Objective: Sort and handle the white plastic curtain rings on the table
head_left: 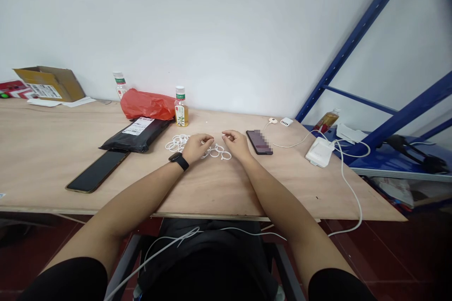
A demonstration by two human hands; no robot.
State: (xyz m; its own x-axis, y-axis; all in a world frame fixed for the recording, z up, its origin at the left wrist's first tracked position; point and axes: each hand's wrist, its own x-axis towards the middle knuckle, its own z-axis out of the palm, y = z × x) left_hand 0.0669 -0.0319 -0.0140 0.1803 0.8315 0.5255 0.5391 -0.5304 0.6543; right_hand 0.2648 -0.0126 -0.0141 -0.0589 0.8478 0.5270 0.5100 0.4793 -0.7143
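Note:
White plastic rings with small eyelets, like curtain rings (226, 155), lie in a loose pile on the wooden table. Over the middle of the pile is my left hand (196, 147), with a black watch (179, 161) on its wrist. Its fingers are curled and pressed together, and part of the pile is hidden beneath it. My right hand (236, 144) faces it from just right of the rings, its fingers also closed in a pinch. A small gap parts the two sets of fingertips. Whatever either pinch holds, if anything, is too small to make out.
Left of the rings are a black parcel (137, 134), a phone (98, 171), a red plastic bag (148, 104) and a drink bottle (181, 107). To the right lie another phone (259, 142) and a white charger (319, 152) with cables. A blue rack (353, 33) stands beyond.

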